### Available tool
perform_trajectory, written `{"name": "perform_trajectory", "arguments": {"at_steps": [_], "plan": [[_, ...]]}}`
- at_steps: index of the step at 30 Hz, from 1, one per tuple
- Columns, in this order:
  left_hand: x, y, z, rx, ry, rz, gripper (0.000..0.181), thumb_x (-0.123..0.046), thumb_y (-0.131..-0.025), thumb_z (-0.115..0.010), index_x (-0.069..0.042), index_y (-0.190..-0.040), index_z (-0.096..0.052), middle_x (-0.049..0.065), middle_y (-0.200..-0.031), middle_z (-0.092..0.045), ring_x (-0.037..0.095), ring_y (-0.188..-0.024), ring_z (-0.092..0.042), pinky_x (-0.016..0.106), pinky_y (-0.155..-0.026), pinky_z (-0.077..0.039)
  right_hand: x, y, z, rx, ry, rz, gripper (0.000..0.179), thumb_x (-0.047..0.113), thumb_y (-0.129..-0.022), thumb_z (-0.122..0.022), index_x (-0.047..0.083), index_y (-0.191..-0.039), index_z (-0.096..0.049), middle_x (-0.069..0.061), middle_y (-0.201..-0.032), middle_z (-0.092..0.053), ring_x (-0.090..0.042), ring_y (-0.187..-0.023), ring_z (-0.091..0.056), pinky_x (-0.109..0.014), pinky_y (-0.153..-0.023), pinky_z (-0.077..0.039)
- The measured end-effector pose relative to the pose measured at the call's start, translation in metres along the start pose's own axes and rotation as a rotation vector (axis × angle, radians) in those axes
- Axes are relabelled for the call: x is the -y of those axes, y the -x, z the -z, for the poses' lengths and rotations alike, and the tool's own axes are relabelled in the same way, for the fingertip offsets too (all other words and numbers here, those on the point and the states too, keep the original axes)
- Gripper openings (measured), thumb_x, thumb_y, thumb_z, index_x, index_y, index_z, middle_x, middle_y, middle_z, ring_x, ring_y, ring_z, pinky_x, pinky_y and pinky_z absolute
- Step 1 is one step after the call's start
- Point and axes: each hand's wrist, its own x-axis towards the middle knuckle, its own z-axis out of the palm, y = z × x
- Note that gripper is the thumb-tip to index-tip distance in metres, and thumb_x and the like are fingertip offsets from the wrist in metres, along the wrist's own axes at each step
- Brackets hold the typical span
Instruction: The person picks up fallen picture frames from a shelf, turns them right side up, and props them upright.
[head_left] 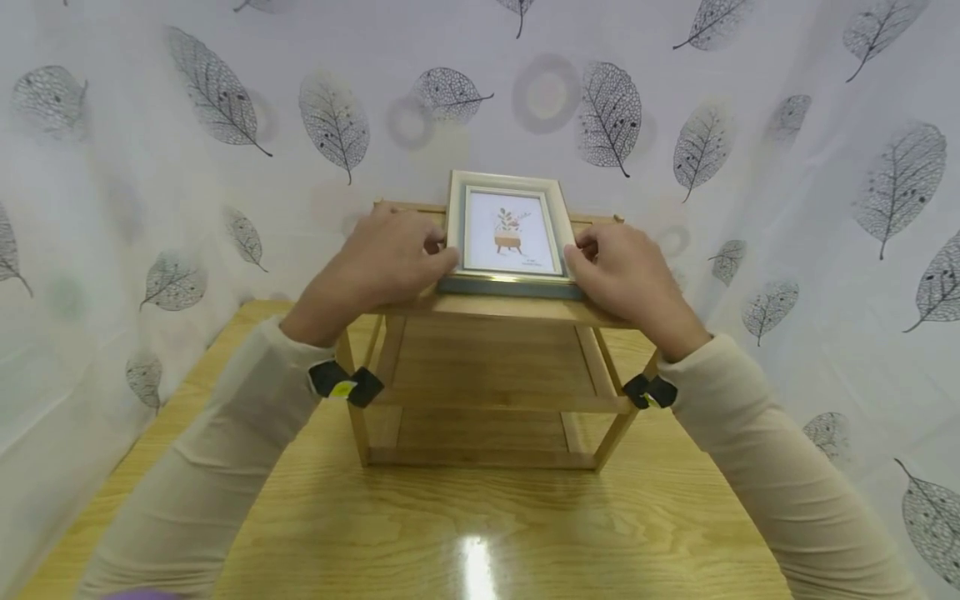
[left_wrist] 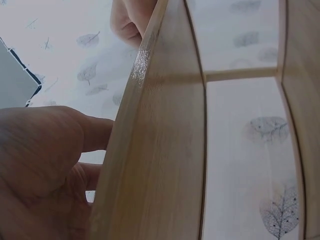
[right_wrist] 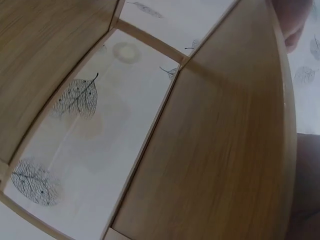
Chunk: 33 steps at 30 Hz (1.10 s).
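A picture frame (head_left: 555,221) with a pale gold and grey-green border lies on the top board of a wooden tiered rack (head_left: 495,358); its print shows a plant on a small stool. At its left side, my left hand (head_left: 390,254) holds the edge between thumb and curled fingers. My right hand (head_left: 622,267) grips the opposite edge in the same way. In the left wrist view, the left hand (left_wrist: 45,165) is beside the rack's top board (left_wrist: 155,140), whose underside hides the frame. The right wrist view also shows mainly the board's underside (right_wrist: 210,140).
The rack stands on a wood-grain table (head_left: 420,533), with lower shelves below the top board. A pale curtain (head_left: 480,42) printed with dark leaves hangs behind and at both sides. Something purple (head_left: 142,594) shows at the bottom left edge.
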Motion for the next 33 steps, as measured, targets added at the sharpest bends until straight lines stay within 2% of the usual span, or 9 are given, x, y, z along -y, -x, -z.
{"name": "perform_trajectory", "arguments": {"at_steps": [4,6,10,16,29,33], "plan": [[0.0,0.0,-0.001,0.003,0.012,0.0,0.033,-0.031,-0.099,-0.052,-0.008,-0.08,-0.066,0.012,-0.119,-0.071,0.037,-0.125,-0.048,0.053,-0.113,-0.029,-0.001,0.0,-0.004,-0.042,0.062,0.027,0.029,0.02,-0.097,-0.052,0.005,-0.073,-0.062,-0.014,-0.085,-0.069,-0.03,-0.074,-0.059,-0.043,-0.068,-0.045],[0.001,0.0,-0.002,0.005,0.019,0.0,0.033,-0.031,-0.1,-0.052,-0.008,-0.08,-0.066,0.012,-0.121,-0.07,0.037,-0.126,-0.047,0.054,-0.113,-0.029,-0.001,0.0,-0.004,-0.04,0.052,0.02,0.028,0.019,-0.097,-0.053,0.004,-0.077,-0.066,-0.015,-0.09,-0.071,-0.031,-0.079,-0.064,-0.045,-0.072,-0.048],[0.001,-0.001,-0.002,0.009,0.027,0.005,0.032,-0.031,-0.1,-0.052,-0.006,-0.091,-0.071,0.013,-0.127,-0.068,0.038,-0.129,-0.046,0.055,-0.113,-0.029,0.0,0.0,-0.002,-0.042,0.027,-0.003,0.028,0.02,-0.097,-0.054,0.0,-0.092,-0.073,-0.017,-0.097,-0.073,-0.034,-0.09,-0.067,-0.049,-0.08,-0.049],[0.0,-0.002,-0.002,0.0,0.024,0.003,0.034,-0.03,-0.1,-0.053,-0.004,-0.106,-0.073,0.014,-0.128,-0.067,0.038,-0.129,-0.045,0.055,-0.113,-0.029,0.002,0.001,0.003,-0.032,-0.034,-0.065,0.03,0.022,-0.095,-0.057,-0.002,-0.104,-0.072,-0.018,-0.102,-0.073,-0.033,-0.099,-0.065,-0.049,-0.088,-0.048],[-0.003,-0.001,0.0,-0.039,0.059,0.009,0.029,-0.028,-0.1,-0.057,-0.006,-0.094,-0.074,0.012,-0.127,-0.068,0.04,-0.131,-0.043,0.057,-0.114,-0.026,0.004,0.0,0.009,0.019,-0.183,-0.126,0.035,0.025,-0.097,-0.056,-0.006,-0.114,-0.06,-0.022,-0.119,-0.065,-0.035,-0.107,-0.061,-0.048,-0.095,-0.048],[-0.003,0.0,-0.001,-0.057,0.069,0.004,0.028,-0.027,-0.1,-0.057,-0.007,-0.093,-0.075,0.01,-0.126,-0.069,0.04,-0.13,-0.044,0.056,-0.113,-0.028,0.003,0.001,0.008,0.014,-0.246,-0.138,0.033,0.023,-0.098,-0.057,-0.005,-0.116,-0.058,-0.021,-0.116,-0.064,-0.033,-0.105,-0.059,-0.046,-0.095,-0.048]]}}
